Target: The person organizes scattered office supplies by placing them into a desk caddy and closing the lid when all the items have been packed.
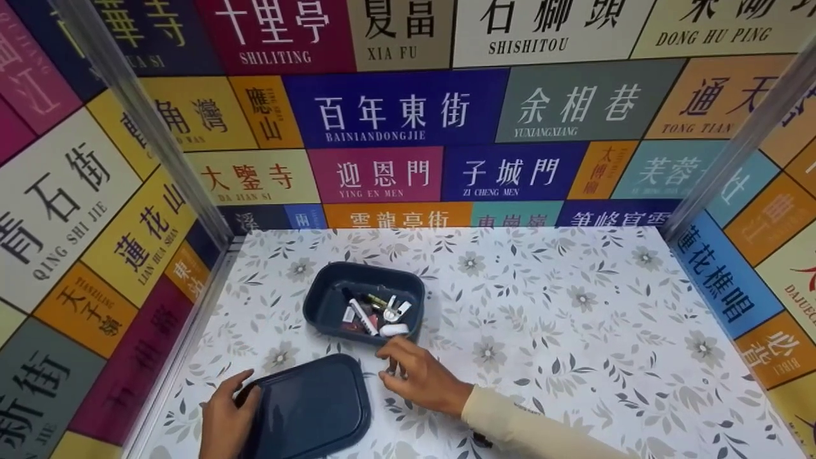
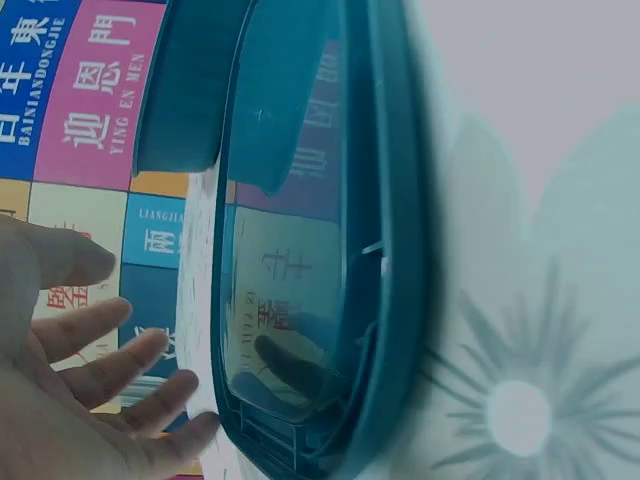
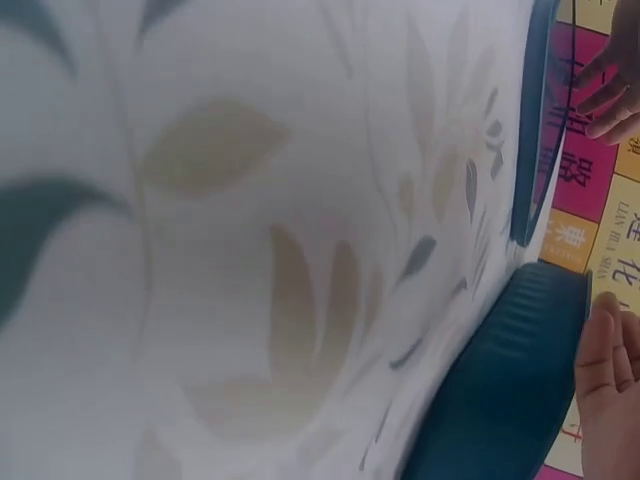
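Observation:
A dark blue plastic box (image 1: pixel 313 313) stands on the table with several small things inside. Among them are a white pen-like stick (image 1: pixel 362 314) and a rounded white piece (image 1: pixel 393 329). In front of it lies the matching lid (image 1: pixel 319 405), its raised rim facing up. My left hand (image 1: pixel 224 414) is at the lid's left edge; in the left wrist view its fingers (image 2: pixel 95 385) are spread and hold nothing. My right hand (image 1: pixel 424 380) hovers by the box's front right corner, fingers loosely bent, with nothing seen in them. In the right wrist view, its fingers (image 3: pixel 600 350) are beside the box wall.
A white cloth with grey flowers and leaves covers the table (image 1: pixel 561 357). Panels with coloured place-name signs (image 1: pixel 395 108) rise behind and at both sides. A small dark object (image 1: pixel 482 440) shows partly under the right forearm; its kind cannot be told.

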`<move>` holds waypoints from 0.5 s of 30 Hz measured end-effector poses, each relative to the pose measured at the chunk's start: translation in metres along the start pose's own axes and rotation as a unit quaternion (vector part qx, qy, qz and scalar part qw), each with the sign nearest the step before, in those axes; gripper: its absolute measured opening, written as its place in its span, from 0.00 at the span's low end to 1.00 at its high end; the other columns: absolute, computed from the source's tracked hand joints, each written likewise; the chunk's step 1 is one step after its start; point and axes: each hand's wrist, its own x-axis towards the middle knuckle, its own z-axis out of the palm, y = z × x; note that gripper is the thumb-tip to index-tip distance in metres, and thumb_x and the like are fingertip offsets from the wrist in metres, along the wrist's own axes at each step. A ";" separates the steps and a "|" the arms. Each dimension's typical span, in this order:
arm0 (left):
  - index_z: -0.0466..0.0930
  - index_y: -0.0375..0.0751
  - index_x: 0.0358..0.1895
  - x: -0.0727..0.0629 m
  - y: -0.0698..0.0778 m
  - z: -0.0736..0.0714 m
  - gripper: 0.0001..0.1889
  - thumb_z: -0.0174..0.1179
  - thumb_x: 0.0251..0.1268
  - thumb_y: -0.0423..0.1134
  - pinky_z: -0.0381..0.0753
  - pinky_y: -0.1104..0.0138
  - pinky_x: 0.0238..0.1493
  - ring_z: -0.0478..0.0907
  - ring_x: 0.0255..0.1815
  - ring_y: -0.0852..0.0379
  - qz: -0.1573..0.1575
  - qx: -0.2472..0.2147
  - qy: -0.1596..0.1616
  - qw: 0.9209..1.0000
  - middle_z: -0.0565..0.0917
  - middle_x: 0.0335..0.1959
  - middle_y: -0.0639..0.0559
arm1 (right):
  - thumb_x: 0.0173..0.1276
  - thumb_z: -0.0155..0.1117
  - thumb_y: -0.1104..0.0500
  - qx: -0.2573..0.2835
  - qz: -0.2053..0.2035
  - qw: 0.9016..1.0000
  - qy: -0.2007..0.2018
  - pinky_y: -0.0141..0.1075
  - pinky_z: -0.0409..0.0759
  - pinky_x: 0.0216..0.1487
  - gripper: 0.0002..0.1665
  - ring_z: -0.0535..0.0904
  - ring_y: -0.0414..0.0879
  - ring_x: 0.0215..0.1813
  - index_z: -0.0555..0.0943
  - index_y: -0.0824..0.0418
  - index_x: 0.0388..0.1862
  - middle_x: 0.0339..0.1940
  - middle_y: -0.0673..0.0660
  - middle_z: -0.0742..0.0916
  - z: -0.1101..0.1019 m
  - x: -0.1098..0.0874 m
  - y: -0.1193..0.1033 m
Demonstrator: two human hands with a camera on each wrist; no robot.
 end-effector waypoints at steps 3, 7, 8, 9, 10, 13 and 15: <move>0.83 0.26 0.68 -0.005 -0.003 0.002 0.23 0.68 0.74 0.32 0.76 0.37 0.69 0.80 0.66 0.26 0.017 0.025 0.011 0.999 0.82 0.66 0.25 | 0.72 0.75 0.68 0.011 0.021 1.000 -0.018 0.29 0.85 0.44 0.16 0.86 0.49 0.39 0.84 0.64 0.57 0.48 0.59 0.85 0.006 -0.004 -0.001; 0.83 0.24 0.67 -0.013 -0.007 0.000 0.23 0.68 0.72 0.32 0.74 0.37 0.72 0.78 0.69 0.24 0.016 0.046 0.008 0.999 0.82 0.66 0.23 | 0.72 0.75 0.66 0.023 0.068 0.996 -0.049 0.25 0.83 0.45 0.17 0.86 0.48 0.39 0.84 0.67 0.57 0.46 0.62 0.85 0.014 -0.008 -0.003; 0.82 0.24 0.67 -0.015 -0.008 -0.001 0.23 0.67 0.72 0.32 0.74 0.36 0.73 0.78 0.69 0.24 0.009 0.051 0.003 0.999 0.81 0.66 0.23 | 0.72 0.75 0.66 0.024 0.083 0.995 -0.058 0.24 0.82 0.45 0.17 0.86 0.47 0.39 0.85 0.68 0.57 0.46 0.63 0.86 0.016 -0.008 -0.004; 0.82 0.24 0.67 -0.017 -0.009 -0.002 0.24 0.67 0.72 0.33 0.73 0.36 0.73 0.77 0.69 0.23 0.003 0.056 -0.004 0.998 0.81 0.67 0.22 | 0.72 0.75 0.65 0.024 0.098 0.993 -0.067 0.23 0.81 0.45 0.17 0.86 0.46 0.39 0.85 0.68 0.57 0.46 0.62 0.86 0.018 -0.008 -0.005; 0.82 0.24 0.67 -0.019 -0.010 -0.003 0.24 0.67 0.72 0.34 0.74 0.36 0.72 0.77 0.69 0.23 -0.002 0.059 -0.009 0.998 0.81 0.67 0.22 | 0.73 0.74 0.64 0.025 0.112 0.990 -0.076 0.23 0.81 0.45 0.17 0.85 0.44 0.40 0.85 0.68 0.58 0.45 0.62 0.86 0.020 -0.008 -0.006; 0.81 0.24 0.68 -0.025 -0.015 -0.006 0.26 0.67 0.72 0.36 0.75 0.36 0.71 0.78 0.68 0.23 -0.017 0.069 -0.024 0.997 0.81 0.66 0.22 | 0.72 0.74 0.63 0.023 0.146 0.985 -0.092 0.24 0.81 0.46 0.17 0.84 0.40 0.41 0.87 0.67 0.57 0.44 0.59 0.88 0.027 -0.008 -0.009; 0.81 0.23 0.68 -0.028 -0.018 -0.008 0.26 0.67 0.71 0.36 0.76 0.35 0.69 0.78 0.67 0.22 -0.021 0.077 -0.035 0.996 0.81 0.66 0.22 | 0.72 0.74 0.62 0.024 0.160 0.982 -0.096 0.25 0.81 0.46 0.17 0.84 0.40 0.41 0.88 0.67 0.57 0.43 0.58 0.88 0.031 -0.009 -0.012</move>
